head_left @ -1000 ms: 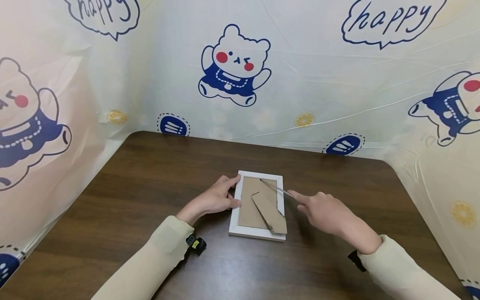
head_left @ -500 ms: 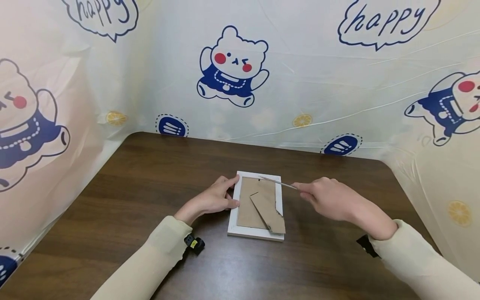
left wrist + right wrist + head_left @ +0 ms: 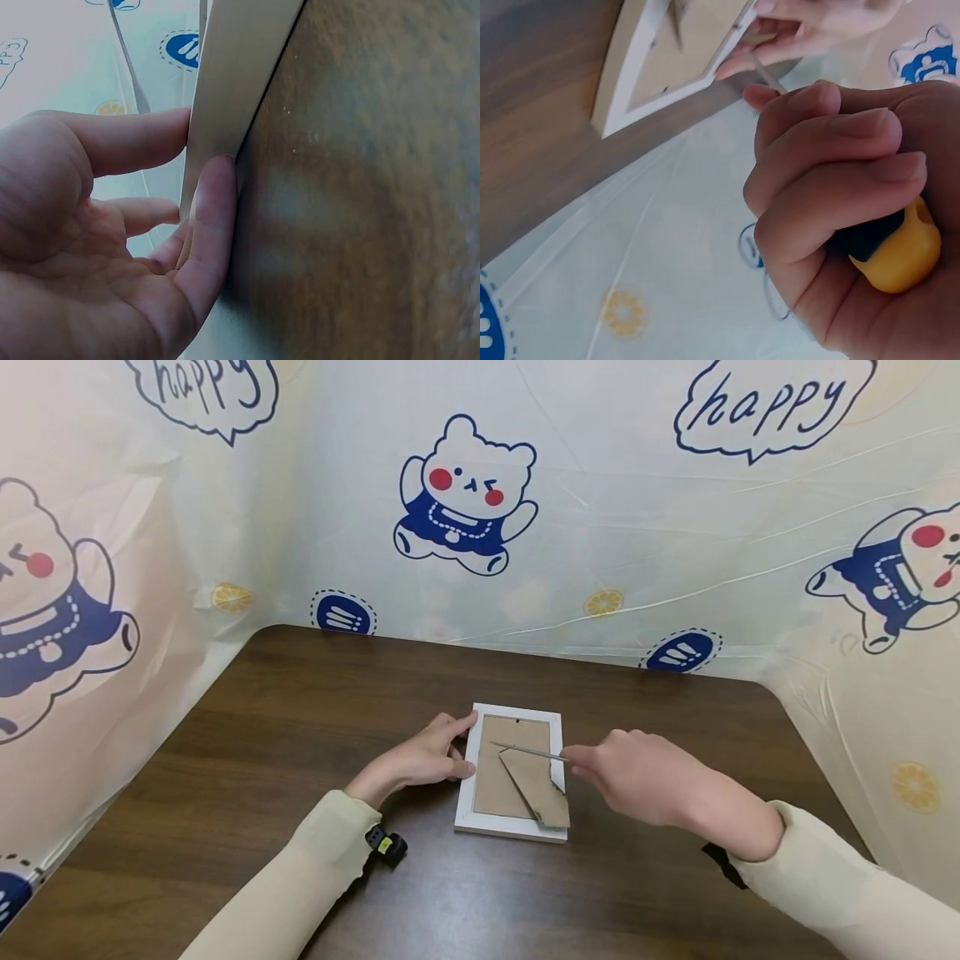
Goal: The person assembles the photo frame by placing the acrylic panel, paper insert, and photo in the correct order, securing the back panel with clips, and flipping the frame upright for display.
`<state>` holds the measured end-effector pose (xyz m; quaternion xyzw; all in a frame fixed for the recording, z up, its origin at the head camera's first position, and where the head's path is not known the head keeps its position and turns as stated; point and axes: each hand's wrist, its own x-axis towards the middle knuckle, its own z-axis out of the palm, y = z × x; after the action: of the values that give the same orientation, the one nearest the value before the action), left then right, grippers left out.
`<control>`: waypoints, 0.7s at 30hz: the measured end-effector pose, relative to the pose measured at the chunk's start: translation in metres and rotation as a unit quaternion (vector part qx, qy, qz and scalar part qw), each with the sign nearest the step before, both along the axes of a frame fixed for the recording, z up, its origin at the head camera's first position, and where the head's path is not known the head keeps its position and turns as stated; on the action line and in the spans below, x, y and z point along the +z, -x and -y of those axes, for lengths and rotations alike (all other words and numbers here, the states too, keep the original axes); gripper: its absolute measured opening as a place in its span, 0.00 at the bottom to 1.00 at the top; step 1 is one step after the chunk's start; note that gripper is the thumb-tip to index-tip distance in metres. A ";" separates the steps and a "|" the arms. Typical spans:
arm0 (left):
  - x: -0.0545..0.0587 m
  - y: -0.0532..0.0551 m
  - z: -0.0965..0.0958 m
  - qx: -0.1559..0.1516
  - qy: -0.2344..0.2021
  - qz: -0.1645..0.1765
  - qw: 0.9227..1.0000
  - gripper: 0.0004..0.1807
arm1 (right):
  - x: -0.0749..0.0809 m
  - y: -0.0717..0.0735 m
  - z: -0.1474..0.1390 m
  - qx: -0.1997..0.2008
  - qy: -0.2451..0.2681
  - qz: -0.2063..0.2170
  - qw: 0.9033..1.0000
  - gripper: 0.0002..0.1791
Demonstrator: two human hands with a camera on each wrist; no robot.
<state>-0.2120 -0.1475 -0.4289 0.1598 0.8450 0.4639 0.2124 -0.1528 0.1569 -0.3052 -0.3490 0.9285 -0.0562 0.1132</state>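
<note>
A white picture frame [image 3: 467, 793] lies face down on the table, its brown backing board [image 3: 495, 785] showing. A propped flap, the easel stand [image 3: 538, 781], lies slanted across the lower part of the board. My left hand [image 3: 427, 752] rests at the frame's left edge, fingertips touching its side; in the left wrist view the fingers [image 3: 150, 142] reach the pale side wall. My right hand [image 3: 645, 777] grips a screwdriver, whose yellow and black handle [image 3: 900, 259] shows in the right wrist view. The screwdriver shaft [image 3: 536, 751] points left over the board, just above the stand's top end.
The dark wooden table [image 3: 337, 693] extends around the frame on all sides. A printed plastic sheet [image 3: 585, 527] with cartoon bears hangs behind and along both sides. A black wrist device [image 3: 387, 845] sits on the left sleeve.
My right hand first lifted a little to the right, then moved left and down; the screwdriver tip has shifted from near the board's top towards the stand. The left hand stays at the frame's edge.
</note>
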 end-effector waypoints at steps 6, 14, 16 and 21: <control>0.000 0.001 0.001 -0.002 0.002 0.002 1.000 0.50 | -0.001 -0.012 0.015 -0.016 0.004 0.025 1.000 0.06; -0.001 0.001 0.002 -0.004 0.005 0.002 1.000 0.50 | -0.006 -0.019 0.029 -0.039 0.006 0.046 0.998 0.05; -0.002 0.002 0.002 -0.006 0.003 0.002 1.000 0.51 | -0.009 -0.021 0.032 -0.044 0.006 0.052 0.998 0.04; -0.002 0.002 0.002 -0.007 0.003 -0.001 1.000 0.51 | -0.014 -0.023 0.036 -0.057 0.004 0.057 0.997 0.05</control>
<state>-0.2141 -0.1499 -0.4311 0.1657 0.8455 0.4594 0.2157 -0.1294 0.1208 -0.3191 -0.2927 0.9387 -0.0860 0.1607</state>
